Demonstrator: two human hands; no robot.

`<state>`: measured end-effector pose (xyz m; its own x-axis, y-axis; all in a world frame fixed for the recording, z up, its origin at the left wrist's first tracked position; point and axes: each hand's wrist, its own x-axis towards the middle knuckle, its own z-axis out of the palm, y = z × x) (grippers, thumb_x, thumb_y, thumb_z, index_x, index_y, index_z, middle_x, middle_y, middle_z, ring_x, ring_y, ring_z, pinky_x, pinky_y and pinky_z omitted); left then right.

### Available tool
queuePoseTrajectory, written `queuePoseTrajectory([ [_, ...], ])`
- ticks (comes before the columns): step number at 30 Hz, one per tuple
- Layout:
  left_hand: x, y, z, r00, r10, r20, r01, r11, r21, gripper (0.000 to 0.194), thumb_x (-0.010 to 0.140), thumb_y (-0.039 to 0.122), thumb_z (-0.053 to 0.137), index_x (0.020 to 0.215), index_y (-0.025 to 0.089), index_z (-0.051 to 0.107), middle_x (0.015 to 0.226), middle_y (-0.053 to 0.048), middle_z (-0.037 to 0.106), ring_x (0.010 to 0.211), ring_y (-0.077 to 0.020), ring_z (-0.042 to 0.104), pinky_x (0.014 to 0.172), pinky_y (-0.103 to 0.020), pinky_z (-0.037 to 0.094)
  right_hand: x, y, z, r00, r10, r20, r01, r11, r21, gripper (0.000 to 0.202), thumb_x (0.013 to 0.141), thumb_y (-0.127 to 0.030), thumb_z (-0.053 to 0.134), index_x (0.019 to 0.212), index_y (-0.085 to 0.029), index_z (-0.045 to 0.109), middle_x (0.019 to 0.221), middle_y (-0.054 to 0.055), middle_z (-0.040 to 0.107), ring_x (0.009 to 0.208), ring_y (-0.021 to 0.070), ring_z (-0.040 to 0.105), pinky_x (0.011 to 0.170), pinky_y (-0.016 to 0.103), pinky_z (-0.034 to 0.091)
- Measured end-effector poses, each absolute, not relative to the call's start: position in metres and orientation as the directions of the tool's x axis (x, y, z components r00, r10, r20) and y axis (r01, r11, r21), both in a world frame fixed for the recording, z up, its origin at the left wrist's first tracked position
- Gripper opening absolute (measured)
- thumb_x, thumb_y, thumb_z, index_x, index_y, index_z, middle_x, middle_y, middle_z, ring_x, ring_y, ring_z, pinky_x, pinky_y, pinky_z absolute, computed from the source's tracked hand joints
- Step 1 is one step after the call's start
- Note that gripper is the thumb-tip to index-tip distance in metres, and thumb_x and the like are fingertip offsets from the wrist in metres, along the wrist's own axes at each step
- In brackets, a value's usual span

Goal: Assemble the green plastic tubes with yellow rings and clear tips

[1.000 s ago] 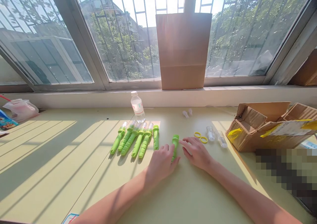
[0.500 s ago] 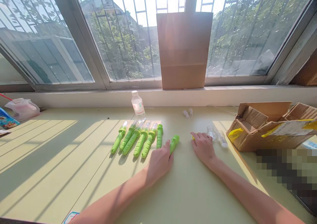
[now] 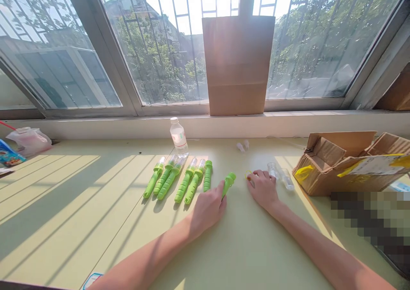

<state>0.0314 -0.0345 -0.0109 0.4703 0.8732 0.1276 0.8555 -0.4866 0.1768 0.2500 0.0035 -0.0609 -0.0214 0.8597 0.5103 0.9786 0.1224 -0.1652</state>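
Observation:
My left hand (image 3: 209, 204) is closed around a green ribbed tube with a threaded top (image 3: 229, 181), which points up and to the right. Just left of it another uncapped green tube (image 3: 208, 174) lies on the table. Further left lies a row of several green tubes (image 3: 183, 187) with clear plastic covers. My right hand (image 3: 263, 188) rests low over the table, its fingertips closed at a thin yellow ring (image 3: 247, 174). Right beside its fingers are two clear plastic covers, one standing close (image 3: 272, 169) and one further right (image 3: 286, 179).
Behind the row stands a water bottle (image 3: 178, 137). Two small whitish pieces (image 3: 242, 146) lie near the sill. An open cardboard box (image 3: 349, 170) occupies the right side, and a cardboard sheet (image 3: 238, 68) leans against the window. A pinkish bag (image 3: 30, 141) sits far left.
The green tube in my left hand has shifted slightly right and up. More of the yellow ring shows at my right fingertips. Some tubes in the row have been nudged slightly right.

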Motion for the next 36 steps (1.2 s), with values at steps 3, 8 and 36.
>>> queuePoseTrajectory([
  [3,0.032,-0.034,-0.011,0.494,0.859,0.136,0.842,-0.511,0.17,0.048,0.09,0.026,0.031,0.137,0.015,0.035,0.085,-0.01,0.065,0.075,-0.0244,0.064,0.062,-0.031,0.047,0.251,0.005,-0.062,-0.056,0.87,0.49,0.961,0.18,-0.209,0.016,0.084,-0.022,0.05,0.077,-0.021,0.063,0.089,0.005,0.064,0.089,0.0223,0.054,0.077,0.037,0.034],
  [8,0.033,-0.035,-0.009,0.513,0.85,0.117,0.832,-0.526,0.177,0.049,0.091,0.027,0.03,0.139,0.016,0.034,0.088,-0.009,0.065,0.08,-0.0242,0.063,0.066,-0.032,0.049,0.249,0.006,-0.062,-0.098,0.842,0.53,0.855,0.344,-0.387,0.023,0.09,-0.024,0.039,0.083,-0.019,0.061,0.082,0.005,0.065,0.082,0.0199,0.059,0.074,0.034,0.04],
  [36,0.028,-0.032,-0.013,0.7,0.68,0.22,0.691,-0.722,0.032,0.037,0.096,0.02,0.025,0.133,0.022,0.027,0.092,-0.006,0.053,0.074,-0.0179,0.053,0.054,-0.026,0.039,0.239,0.0,-0.053,0.136,0.978,0.156,0.114,0.141,-0.983,0.041,0.077,-0.06,0.057,0.076,-0.019,0.06,0.064,0.0,0.059,0.048,0.0133,0.054,0.038,0.023,0.038],
])
